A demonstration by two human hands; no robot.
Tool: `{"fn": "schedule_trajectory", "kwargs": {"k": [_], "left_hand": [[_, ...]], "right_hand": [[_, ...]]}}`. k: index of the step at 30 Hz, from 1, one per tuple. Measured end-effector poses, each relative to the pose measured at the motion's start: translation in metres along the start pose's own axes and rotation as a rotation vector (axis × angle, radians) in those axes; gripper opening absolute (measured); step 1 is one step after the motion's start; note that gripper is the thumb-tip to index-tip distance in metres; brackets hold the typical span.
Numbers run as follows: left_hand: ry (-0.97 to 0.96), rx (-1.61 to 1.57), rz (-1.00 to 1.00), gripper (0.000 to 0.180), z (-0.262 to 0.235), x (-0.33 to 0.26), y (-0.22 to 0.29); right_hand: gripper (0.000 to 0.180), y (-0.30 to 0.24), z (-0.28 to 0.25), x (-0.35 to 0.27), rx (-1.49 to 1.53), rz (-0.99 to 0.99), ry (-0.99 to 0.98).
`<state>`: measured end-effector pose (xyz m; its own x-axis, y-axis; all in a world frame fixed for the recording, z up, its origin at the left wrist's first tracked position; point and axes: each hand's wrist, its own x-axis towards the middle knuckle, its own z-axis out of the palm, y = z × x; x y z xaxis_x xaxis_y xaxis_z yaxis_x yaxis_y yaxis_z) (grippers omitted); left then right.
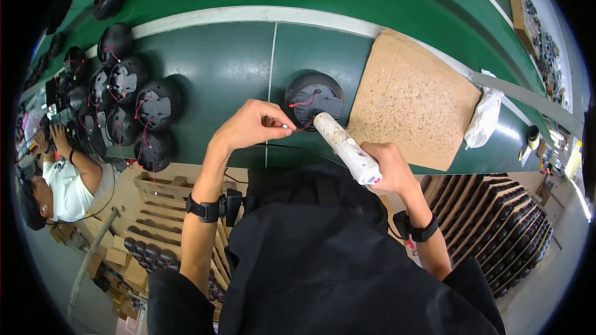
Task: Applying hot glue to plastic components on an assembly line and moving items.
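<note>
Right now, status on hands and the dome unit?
Left hand pinching a red wire. Right hand gripping white glue gun, nozzle at black dome unit. Cardboard sheet beside it, not in the way.

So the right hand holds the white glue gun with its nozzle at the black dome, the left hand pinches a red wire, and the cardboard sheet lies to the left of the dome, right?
Not quite. In the head view the cardboard sheet lies to the right of the black dome, not the left. The rest stands: the right hand holds the white glue gun with its nozzle at the dome, and the left hand pinches a red wire.
</note>
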<state>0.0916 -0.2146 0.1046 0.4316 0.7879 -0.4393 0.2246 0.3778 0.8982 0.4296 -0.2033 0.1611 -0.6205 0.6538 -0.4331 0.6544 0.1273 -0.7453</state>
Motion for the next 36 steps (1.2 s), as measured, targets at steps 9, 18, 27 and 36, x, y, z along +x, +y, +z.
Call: {"fn": "schedule_trajectory", "kwargs": {"k": [9,18,27,36], "left_hand": [[-0.091,0.036,-0.011,0.013,0.001,-0.001,-0.01],[-0.019,0.019,-0.046,0.06,0.009,-0.004,-0.016],[0.22,0.496,-0.064,0.113,0.035,0.033,-0.01],[0.17,0.207,0.109,0.101,0.038,0.109,-0.017]], "right_hand": [[0.031,-0.003,-0.013,-0.002,0.136,-0.089,0.006],[0.026,-0.024,-0.025,0.002,0.129,0.08,0.001],[0.023,-0.044,-0.051,-0.015,0.007,0.293,0.075],[0.065,0.0,-0.03,-0.069,1.022,0.359,0.594]]}}
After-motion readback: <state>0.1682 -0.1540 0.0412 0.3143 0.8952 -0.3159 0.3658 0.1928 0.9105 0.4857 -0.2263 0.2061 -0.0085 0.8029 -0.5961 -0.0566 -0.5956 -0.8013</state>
